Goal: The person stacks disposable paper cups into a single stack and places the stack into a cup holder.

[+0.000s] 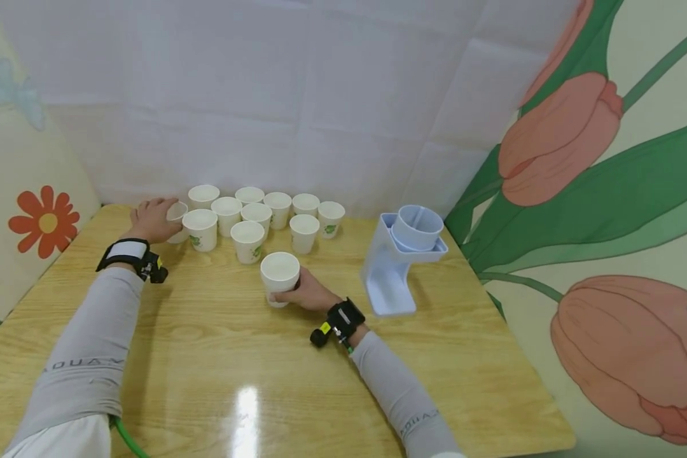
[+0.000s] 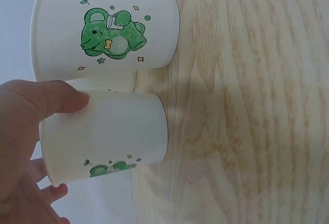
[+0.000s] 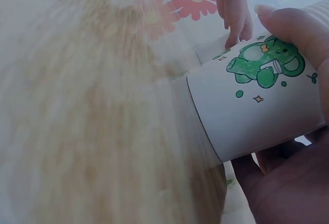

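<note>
At the left end of the cup group, my left hand [image 1: 151, 221] holds a white paper cup [image 2: 105, 134] by its upper part. Its thumb lies on the near side and the other fingers are round the rim. That cup stands upright on the table, beside another paper cup [image 2: 110, 31] printed with a green bear. In front of the group, my right hand [image 1: 309, 291] grips a white paper cup [image 1: 280, 272], mouth up. Its thumb and fingers wrap the sides, and ridged rims close together show at its top in the right wrist view. The green bear faces the wrist camera.
Several more upright paper cups [image 1: 247, 240] stand close together along the back of the wooden table [image 1: 206, 362]. To the right is a pale blue stand [image 1: 390, 280] with a round holder [image 1: 418, 228] on top. A white cloth [image 1: 235, 95] hangs behind.
</note>
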A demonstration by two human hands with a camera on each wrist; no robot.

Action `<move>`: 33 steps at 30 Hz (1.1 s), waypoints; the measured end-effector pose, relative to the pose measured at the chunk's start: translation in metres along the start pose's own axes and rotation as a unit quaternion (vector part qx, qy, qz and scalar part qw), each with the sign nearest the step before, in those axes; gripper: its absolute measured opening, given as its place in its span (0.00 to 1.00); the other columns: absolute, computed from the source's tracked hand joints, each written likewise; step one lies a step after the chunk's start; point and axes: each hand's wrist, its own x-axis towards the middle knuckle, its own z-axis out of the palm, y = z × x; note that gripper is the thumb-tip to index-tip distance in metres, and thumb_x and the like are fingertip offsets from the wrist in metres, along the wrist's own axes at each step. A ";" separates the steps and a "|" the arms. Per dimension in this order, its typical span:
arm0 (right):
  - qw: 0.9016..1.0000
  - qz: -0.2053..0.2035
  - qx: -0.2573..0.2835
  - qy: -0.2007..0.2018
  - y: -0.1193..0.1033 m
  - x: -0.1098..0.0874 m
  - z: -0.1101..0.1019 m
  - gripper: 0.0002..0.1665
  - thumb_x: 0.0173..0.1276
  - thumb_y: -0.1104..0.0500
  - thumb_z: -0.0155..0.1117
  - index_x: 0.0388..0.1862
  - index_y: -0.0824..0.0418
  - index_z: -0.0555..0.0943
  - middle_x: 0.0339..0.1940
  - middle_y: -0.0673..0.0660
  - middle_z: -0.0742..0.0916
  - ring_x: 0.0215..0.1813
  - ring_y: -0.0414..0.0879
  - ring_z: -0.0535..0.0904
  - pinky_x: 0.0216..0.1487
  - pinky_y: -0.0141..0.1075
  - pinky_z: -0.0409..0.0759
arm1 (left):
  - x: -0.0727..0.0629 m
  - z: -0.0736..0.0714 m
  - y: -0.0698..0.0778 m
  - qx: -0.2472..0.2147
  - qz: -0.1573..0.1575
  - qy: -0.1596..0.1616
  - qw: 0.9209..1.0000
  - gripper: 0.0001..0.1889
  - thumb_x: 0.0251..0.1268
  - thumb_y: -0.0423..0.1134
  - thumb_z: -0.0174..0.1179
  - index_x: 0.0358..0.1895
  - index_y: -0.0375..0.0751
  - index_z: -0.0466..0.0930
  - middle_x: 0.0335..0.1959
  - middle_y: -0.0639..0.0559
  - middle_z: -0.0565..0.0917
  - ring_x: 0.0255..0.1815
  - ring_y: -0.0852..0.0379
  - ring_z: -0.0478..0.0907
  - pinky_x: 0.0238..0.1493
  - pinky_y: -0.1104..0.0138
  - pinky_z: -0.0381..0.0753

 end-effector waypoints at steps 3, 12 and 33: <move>1.000 -0.002 -0.004 -0.001 -0.001 0.001 -0.002 0.42 0.63 0.66 0.74 0.74 0.61 0.67 0.67 0.60 0.79 0.68 0.49 0.74 0.71 0.43 0.69 | -0.002 0.000 0.000 -0.015 -0.007 0.008 1.000 0.39 0.67 0.39 0.54 0.76 0.22 0.50 0.70 0.15 0.52 0.71 0.17 0.45 0.68 0.28 0.39; 1.000 -0.003 -0.004 -0.002 -0.003 0.002 -0.005 0.42 0.63 0.65 0.74 0.74 0.60 0.67 0.67 0.59 0.79 0.68 0.49 0.74 0.72 0.44 0.69 | -0.014 0.008 0.001 -0.105 -0.048 0.094 0.989 0.41 0.62 0.40 0.63 0.69 0.13 0.55 0.64 0.12 0.57 0.67 0.19 0.52 0.65 0.34 0.57; 1.000 0.004 -0.006 0.004 0.004 0.002 -0.003 0.43 0.62 0.65 0.75 0.74 0.61 0.67 0.67 0.61 0.79 0.68 0.50 0.75 0.71 0.44 0.70 | -0.043 0.029 0.012 -0.189 -0.110 0.150 0.964 0.41 0.59 0.38 0.68 0.70 0.19 0.58 0.65 0.16 0.60 0.68 0.22 0.53 0.65 0.35 0.57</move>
